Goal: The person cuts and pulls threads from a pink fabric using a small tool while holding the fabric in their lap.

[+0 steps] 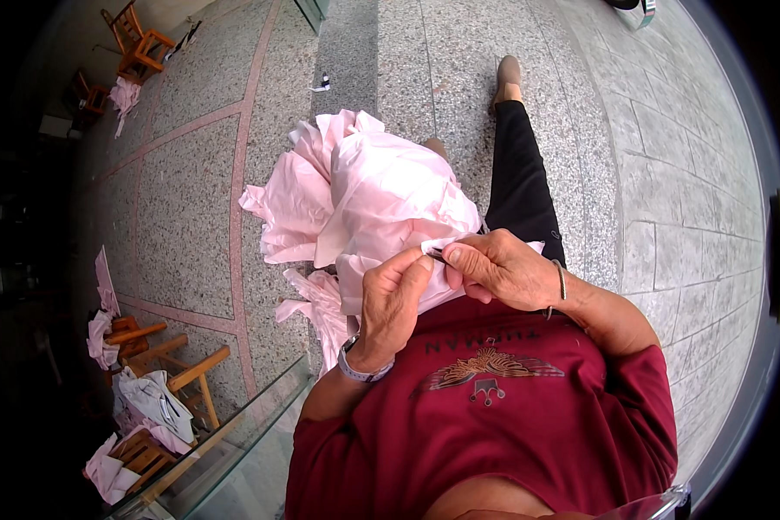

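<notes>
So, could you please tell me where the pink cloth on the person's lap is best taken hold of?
I'd pinch the pink cloth by its loose folds, coming from the person's left: they jut outward there, apart from the left hand and right hand, which meet over its near part.

Pale pink cloth (399, 178), thin-looking, crumpled & bunched w/ lots of loose folds; sm. dark item (437, 255), type unclear, partly hidden, by cloth's near edge.
</notes>
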The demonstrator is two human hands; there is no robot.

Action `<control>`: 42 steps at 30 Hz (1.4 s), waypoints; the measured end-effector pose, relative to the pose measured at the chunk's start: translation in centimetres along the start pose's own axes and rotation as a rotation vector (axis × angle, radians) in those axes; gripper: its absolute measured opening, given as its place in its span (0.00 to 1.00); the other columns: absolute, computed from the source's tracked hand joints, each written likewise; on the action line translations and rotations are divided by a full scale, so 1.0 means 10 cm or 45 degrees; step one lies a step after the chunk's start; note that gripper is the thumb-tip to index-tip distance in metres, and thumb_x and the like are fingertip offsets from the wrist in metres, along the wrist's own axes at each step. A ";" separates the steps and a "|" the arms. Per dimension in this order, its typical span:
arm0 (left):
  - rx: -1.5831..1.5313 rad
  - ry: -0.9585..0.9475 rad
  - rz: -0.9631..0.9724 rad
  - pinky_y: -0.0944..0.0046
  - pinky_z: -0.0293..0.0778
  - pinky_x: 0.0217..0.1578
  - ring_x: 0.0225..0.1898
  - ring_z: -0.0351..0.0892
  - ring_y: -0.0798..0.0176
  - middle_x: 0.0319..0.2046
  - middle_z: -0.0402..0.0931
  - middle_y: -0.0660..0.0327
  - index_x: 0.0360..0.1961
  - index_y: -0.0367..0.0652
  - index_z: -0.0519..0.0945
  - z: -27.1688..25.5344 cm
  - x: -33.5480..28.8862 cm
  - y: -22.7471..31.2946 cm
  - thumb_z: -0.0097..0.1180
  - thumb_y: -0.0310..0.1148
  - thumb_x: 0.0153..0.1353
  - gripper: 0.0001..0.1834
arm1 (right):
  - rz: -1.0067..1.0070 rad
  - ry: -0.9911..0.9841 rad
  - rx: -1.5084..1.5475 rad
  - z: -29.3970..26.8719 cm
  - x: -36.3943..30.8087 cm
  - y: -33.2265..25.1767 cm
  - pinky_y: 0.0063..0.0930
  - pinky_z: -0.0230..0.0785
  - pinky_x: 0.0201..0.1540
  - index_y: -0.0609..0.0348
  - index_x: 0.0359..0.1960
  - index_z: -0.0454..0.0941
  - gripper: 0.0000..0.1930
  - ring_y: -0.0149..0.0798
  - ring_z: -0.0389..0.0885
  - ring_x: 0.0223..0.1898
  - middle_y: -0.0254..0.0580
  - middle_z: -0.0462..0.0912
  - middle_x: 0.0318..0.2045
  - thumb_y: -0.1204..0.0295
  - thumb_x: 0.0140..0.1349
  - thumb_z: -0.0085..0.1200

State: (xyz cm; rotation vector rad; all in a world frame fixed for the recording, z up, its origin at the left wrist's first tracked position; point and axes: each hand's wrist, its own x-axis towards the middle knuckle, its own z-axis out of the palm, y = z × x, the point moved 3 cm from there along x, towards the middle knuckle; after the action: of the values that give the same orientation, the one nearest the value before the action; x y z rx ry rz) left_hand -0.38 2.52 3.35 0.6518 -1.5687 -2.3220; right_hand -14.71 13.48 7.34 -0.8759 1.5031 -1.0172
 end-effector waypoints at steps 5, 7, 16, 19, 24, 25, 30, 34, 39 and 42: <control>0.036 -0.004 -0.007 0.73 0.71 0.45 0.41 0.75 0.75 0.39 0.80 0.61 0.45 0.27 0.80 0.01 0.00 0.01 0.44 0.23 0.72 0.12 | 0.010 -0.004 -0.026 -0.01 0.00 -0.01 0.31 0.66 0.26 0.63 0.27 0.77 0.30 0.31 0.71 0.18 0.37 0.73 0.13 0.50 0.77 0.37; 0.065 0.007 0.002 0.73 0.68 0.41 0.38 0.71 0.76 0.35 0.77 0.64 0.43 0.28 0.80 0.03 0.00 0.02 0.45 0.24 0.72 0.11 | -0.008 -0.005 -0.024 -0.01 0.00 0.01 0.31 0.66 0.26 0.64 0.27 0.77 0.30 0.32 0.71 0.18 0.37 0.73 0.13 0.50 0.77 0.37; 0.238 0.076 0.030 0.74 0.51 0.23 0.24 0.54 0.82 0.20 0.61 0.77 0.32 0.37 0.80 0.13 0.00 0.14 0.47 0.30 0.73 0.14 | 0.009 0.015 -0.055 -0.01 0.00 -0.03 0.31 0.66 0.26 0.63 0.26 0.77 0.30 0.32 0.71 0.17 0.37 0.73 0.13 0.51 0.77 0.37; 0.260 0.072 0.035 0.75 0.52 0.24 0.25 0.55 0.83 0.21 0.63 0.77 0.33 0.36 0.81 0.13 0.00 0.15 0.47 0.29 0.72 0.13 | 0.003 0.018 -0.054 -0.01 0.00 -0.02 0.31 0.67 0.26 0.63 0.26 0.77 0.30 0.32 0.71 0.17 0.37 0.73 0.13 0.51 0.77 0.37; 0.221 0.087 0.064 0.75 0.58 0.26 0.27 0.60 0.82 0.24 0.68 0.74 0.37 0.34 0.81 0.16 -0.01 0.16 0.47 0.28 0.72 0.12 | -0.011 0.027 -0.037 0.00 0.00 -0.01 0.31 0.66 0.26 0.62 0.26 0.77 0.30 0.32 0.71 0.17 0.36 0.73 0.13 0.51 0.77 0.37; 0.212 0.091 0.067 0.75 0.59 0.26 0.27 0.61 0.82 0.25 0.69 0.74 0.38 0.33 0.81 0.16 -0.01 0.16 0.47 0.28 0.72 0.12 | -0.022 0.030 -0.031 0.01 0.00 0.00 0.31 0.66 0.26 0.62 0.26 0.77 0.30 0.32 0.71 0.17 0.36 0.72 0.13 0.51 0.77 0.37; 0.340 0.051 0.068 0.75 0.62 0.27 0.28 0.62 0.81 0.25 0.71 0.72 0.39 0.33 0.81 0.14 -0.03 0.22 0.47 0.27 0.72 0.11 | -0.058 0.016 0.051 0.01 0.00 0.04 0.28 0.65 0.25 0.61 0.25 0.77 0.28 0.29 0.70 0.18 0.34 0.72 0.13 0.52 0.77 0.39; 0.327 0.095 0.051 0.74 0.60 0.26 0.27 0.61 0.81 0.24 0.69 0.72 0.37 0.34 0.80 0.19 -0.03 0.24 0.48 0.27 0.71 0.10 | -0.115 0.015 0.196 0.02 0.03 0.11 0.24 0.60 0.23 0.61 0.24 0.77 0.25 0.24 0.67 0.18 0.30 0.71 0.15 0.56 0.76 0.44; 0.379 -0.034 0.092 0.75 0.59 0.26 0.27 0.61 0.81 0.24 0.69 0.74 0.37 0.34 0.81 0.21 -0.03 0.12 0.48 0.27 0.71 0.10 | -0.141 0.004 0.487 -0.01 0.04 -0.02 0.20 0.52 0.21 0.60 0.25 0.78 0.21 0.20 0.62 0.18 0.26 0.69 0.16 0.60 0.74 0.50; 0.242 0.037 -0.011 0.74 0.54 0.24 0.26 0.56 0.82 0.22 0.61 0.76 0.27 0.36 0.74 0.16 -0.02 0.05 0.49 0.28 0.72 0.13 | -0.188 0.099 0.619 -0.11 0.00 -0.07 0.21 0.46 0.19 0.62 0.27 0.77 0.20 0.21 0.56 0.16 0.27 0.65 0.15 0.61 0.75 0.48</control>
State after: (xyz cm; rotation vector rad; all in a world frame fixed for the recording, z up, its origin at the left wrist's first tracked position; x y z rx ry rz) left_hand -1.03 3.66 4.39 0.7330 -1.7916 -2.1762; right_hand -15.80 13.41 8.05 -0.6081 1.1864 -1.4615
